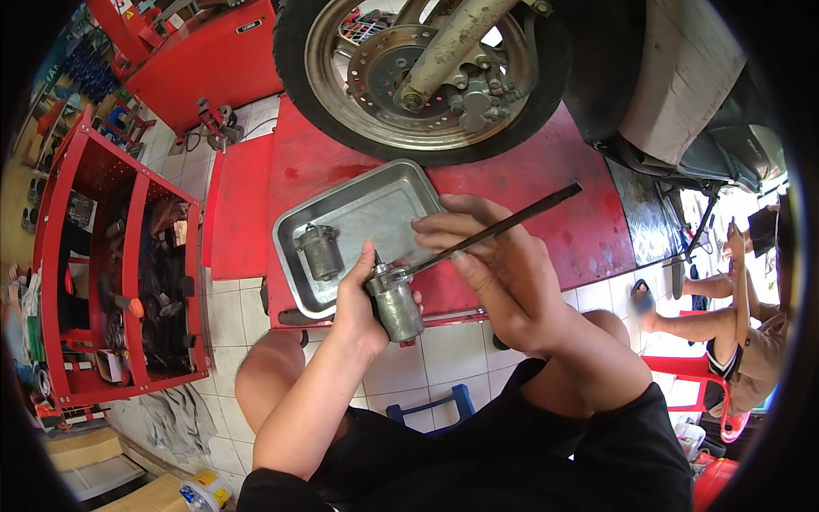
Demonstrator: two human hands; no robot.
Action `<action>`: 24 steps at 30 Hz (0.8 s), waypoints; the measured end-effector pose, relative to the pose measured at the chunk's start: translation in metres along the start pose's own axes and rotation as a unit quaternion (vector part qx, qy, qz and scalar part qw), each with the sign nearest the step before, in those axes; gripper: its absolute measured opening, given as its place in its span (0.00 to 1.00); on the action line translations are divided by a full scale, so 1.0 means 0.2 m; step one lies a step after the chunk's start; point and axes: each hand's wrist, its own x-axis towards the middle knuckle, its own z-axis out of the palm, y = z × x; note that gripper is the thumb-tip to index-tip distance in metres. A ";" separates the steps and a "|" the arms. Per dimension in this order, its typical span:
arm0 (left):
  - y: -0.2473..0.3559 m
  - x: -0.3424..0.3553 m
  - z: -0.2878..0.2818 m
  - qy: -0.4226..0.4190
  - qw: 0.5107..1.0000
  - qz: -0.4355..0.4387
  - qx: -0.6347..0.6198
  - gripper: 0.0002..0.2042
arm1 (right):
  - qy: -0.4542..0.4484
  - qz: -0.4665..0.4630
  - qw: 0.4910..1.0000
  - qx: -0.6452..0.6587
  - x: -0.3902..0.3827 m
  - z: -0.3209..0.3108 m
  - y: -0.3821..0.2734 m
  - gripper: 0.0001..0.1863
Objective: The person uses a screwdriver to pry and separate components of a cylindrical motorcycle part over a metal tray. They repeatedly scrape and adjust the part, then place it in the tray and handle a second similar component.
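Observation:
My left hand [358,307] is wrapped round a grey cylindrical starter motor [398,312], holding it tilted above the table's near edge. A long, slim, dark tool [525,216] with a shiny end meets the top of this motor and slants up to the right. My right hand [512,277] is round the tool's middle, thumb on the near side and fingers bent behind, somewhat blurred. Whether the tool is a wrench or a screwdriver I cannot tell. Just beyond my left hand, a second starter motor [322,254] lies in a rectangular metal tray [294,294].
The tray rests on a red lift table [589,218]. Behind it stands a motorcycle wheel [299,94] with brake disc and fork. A red shelf rack [136,282] is at left, and a blue stool [435,408] is below me. Another person [755,341] sits at right.

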 end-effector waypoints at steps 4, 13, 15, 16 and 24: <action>0.01 -0.01 0.00 0.005 1.000 0.003 0.002 0.33 | -0.061 -0.049 0.990 -0.120 0.01 -0.09 -0.01 0.12; 0.01 0.00 0.00 -0.012 1.000 -0.004 -0.001 0.36 | -0.043 0.024 0.997 0.057 0.01 -0.07 -0.02 0.15; 0.01 0.00 0.00 -0.014 1.000 -0.001 0.002 0.36 | -0.093 0.019 0.995 0.010 0.02 -0.11 -0.02 0.13; 0.01 0.00 -0.01 -0.010 1.000 0.002 0.007 0.36 | -0.125 0.020 0.992 -0.024 0.02 -0.12 -0.01 0.12; -0.01 0.02 -0.01 -0.006 1.000 0.001 0.010 0.37 | -0.045 0.025 0.998 -0.037 0.00 -0.10 0.00 0.14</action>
